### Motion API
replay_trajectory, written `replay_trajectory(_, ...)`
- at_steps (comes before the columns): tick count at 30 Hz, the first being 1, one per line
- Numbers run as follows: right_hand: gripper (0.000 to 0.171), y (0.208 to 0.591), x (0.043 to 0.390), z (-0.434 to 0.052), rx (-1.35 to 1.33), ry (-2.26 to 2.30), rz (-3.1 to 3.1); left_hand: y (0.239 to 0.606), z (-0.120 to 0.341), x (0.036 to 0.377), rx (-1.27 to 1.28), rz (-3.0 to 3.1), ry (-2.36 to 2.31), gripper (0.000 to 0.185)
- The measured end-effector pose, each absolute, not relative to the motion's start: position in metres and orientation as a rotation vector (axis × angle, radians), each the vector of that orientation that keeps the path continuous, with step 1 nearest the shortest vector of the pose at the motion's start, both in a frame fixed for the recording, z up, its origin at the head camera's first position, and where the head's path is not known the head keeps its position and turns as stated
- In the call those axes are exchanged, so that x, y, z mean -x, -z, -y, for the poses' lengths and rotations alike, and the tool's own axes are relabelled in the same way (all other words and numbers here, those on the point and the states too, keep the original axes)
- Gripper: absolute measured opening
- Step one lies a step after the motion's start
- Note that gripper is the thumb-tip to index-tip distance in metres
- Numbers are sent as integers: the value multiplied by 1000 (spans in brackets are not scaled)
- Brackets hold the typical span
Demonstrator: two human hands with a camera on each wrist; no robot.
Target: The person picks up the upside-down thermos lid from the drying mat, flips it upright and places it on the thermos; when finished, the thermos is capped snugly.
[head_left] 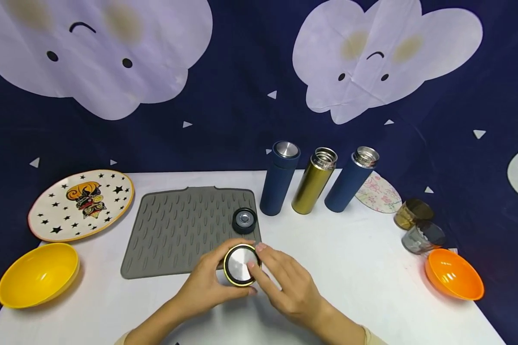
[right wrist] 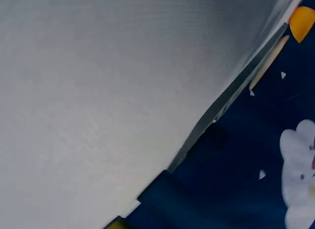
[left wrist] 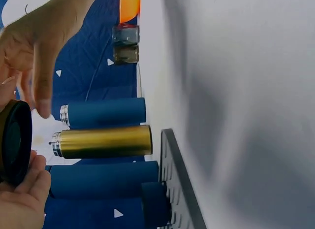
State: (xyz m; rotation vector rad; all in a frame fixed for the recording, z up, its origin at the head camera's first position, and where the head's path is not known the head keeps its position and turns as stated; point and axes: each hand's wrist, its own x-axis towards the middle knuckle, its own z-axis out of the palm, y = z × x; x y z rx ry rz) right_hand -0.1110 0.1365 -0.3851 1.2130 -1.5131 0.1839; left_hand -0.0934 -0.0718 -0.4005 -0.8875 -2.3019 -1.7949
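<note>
The gold-rimmed lid [head_left: 240, 265] was gripped by the left hand [head_left: 207, 286] and touched by the right hand [head_left: 285, 282] with straight fingers, and was best kept level above the grey mat [head_left: 177, 230]

Open white table [head_left: 354, 268] lies to the right of the hands, right out to the orange bowl [head_left: 454, 274]. Ahead, a black lid [head_left: 244, 220] sits on the grey mat [head_left: 177, 230], and three flasks [head_left: 315, 181] wall off the back. The left front corner lies open up to the yellow bowl [head_left: 38, 273].
</note>
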Motion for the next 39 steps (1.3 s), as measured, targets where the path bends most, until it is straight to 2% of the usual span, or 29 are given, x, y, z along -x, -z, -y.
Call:
replay_trajectory(3, 27, 391, 122, -145, -1053, -335, 1692, 396, 71, 99, 836, 2292, 1798, 73)
replay_trajectory(10, 72, 396, 179, -176, -351, -921, 2096, 375, 65, 119, 750, 2301, 1784, 75)
replay_trajectory(13, 81, 393, 210, -188, -60, -1098, 2138, 365, 60, 131, 743, 2288, 1817, 75)
replay_trajectory(17, 88, 394, 240, -198, 169, -1205, 2187, 354, 52, 146, 732, 2296, 1838, 75)
replay_trajectory(20, 90, 397, 252, -202, 224, -1252, 2209, 346, 45, 156, 730, 2300, 1855, 73)
replay_trajectory(28, 72, 402, 260, -208, 214, -1348, 2199, 338, 33, 170, 757, 2286, 1891, 73)
replay_trajectory(32, 71, 399, 241, -205, 193, -1343, 2208, 334, 29, 170, 776, 2240, 1937, 74)
replay_trajectory(39, 66, 394, 186, -184, 60, -1360, 2264, 323, 21, 172, 829, 2100, 2009, 68)
